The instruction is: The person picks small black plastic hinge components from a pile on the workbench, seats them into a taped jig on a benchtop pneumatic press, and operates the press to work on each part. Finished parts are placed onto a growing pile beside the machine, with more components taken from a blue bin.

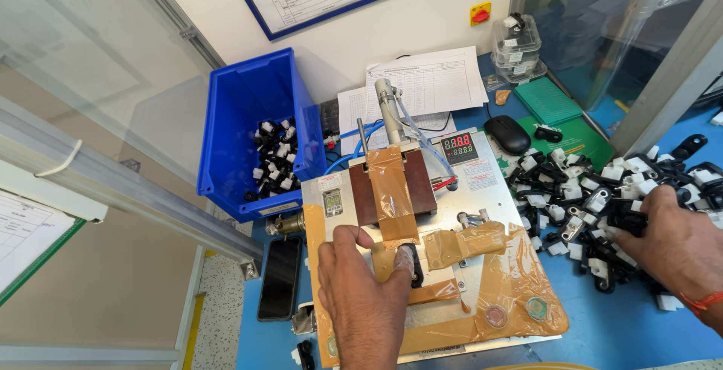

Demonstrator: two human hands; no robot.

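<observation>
Bin: blue bin [248, 114] far left, half full of finished black-and-white clips.
Phone: black phone [279, 277] lying flat just beside the fixture.
Left hand: my left hand [361, 295] pinching a small black part [413, 263], pressing it onto the taped metal fixture [482, 189].
Right hand: my right hand [674, 246] curled down into the pile of clips [580, 189], fingers grabbing at them; can't tell if I've got one.

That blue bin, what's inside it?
The blue bin holds a heap of small black and white parts at its bottom. Whatever lies beneath the heap is covered.
</observation>
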